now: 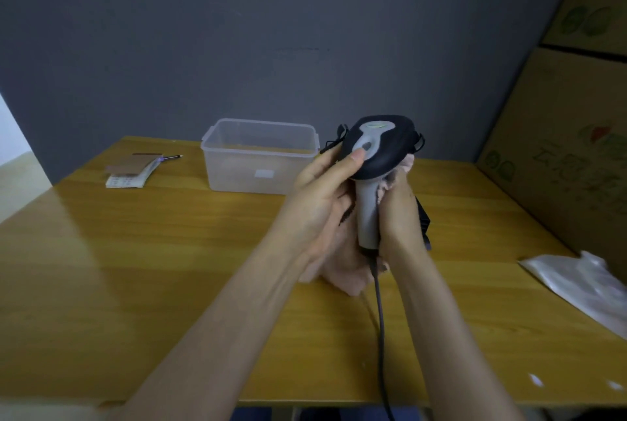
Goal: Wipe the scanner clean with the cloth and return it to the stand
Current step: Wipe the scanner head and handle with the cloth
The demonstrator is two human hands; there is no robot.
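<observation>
both hands hold the scanner (371,162) upright above the tabletop (142,261), head up and cable (381,325) trailing down toward the near edge. the left hand (319,206) grips the head, thumb on its grey top. the right hand (398,217) is closed around the handle with the pink cloth (342,271) bunched under it. a clear plastic box (261,156) sits just behind.

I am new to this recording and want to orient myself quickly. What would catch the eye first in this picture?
First, the scanner, held upright above the middle of the wooden table: the left hand is on its dark head, and the right hand presses a pink cloth to its grey handle. Next, the clear plastic box behind the hands, and the cardboard boxes on the right.
</observation>
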